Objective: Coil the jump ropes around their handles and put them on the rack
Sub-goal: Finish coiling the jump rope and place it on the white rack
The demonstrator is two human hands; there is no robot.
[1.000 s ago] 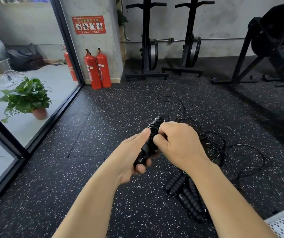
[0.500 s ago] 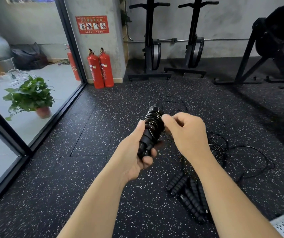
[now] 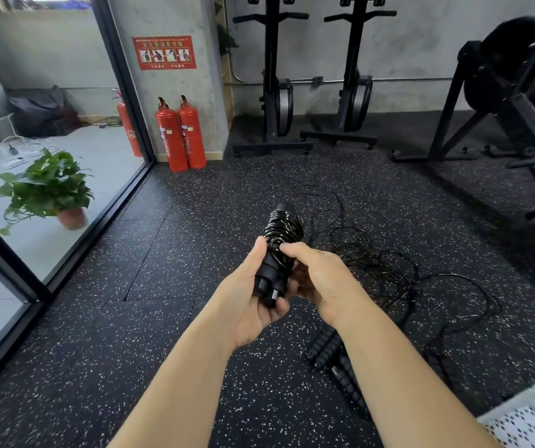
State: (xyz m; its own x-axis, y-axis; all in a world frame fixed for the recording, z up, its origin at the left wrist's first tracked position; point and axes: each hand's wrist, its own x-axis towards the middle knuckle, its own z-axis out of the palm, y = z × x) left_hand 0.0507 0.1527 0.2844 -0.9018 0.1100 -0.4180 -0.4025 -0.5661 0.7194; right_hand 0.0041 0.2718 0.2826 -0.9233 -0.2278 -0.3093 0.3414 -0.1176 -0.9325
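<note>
Head view: left hand (image 3: 250, 302) grips two black ribbed handles (image 3: 279, 240) wound with black cord (image 3: 287, 226); right hand (image 3: 321, 279) pinches that cord; below the right hand, loose black handles (image 3: 324, 347) on the floor, count hidden by the forearm; white perforated rack (image 3: 524, 425) cut off.

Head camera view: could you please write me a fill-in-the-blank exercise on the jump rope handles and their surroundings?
The left hand grips two black ribbed jump rope handles while the right hand pinches the thin black ____ wound round them.
Two ____ cylindrical fire extinguishers stand against the grey concrete pillar.
The leafy green potted plant stands behind the ____ partition.
More black ribbed handles lie on the dark speckled ____.
Missing words: rope; red; glass; floor.
</note>
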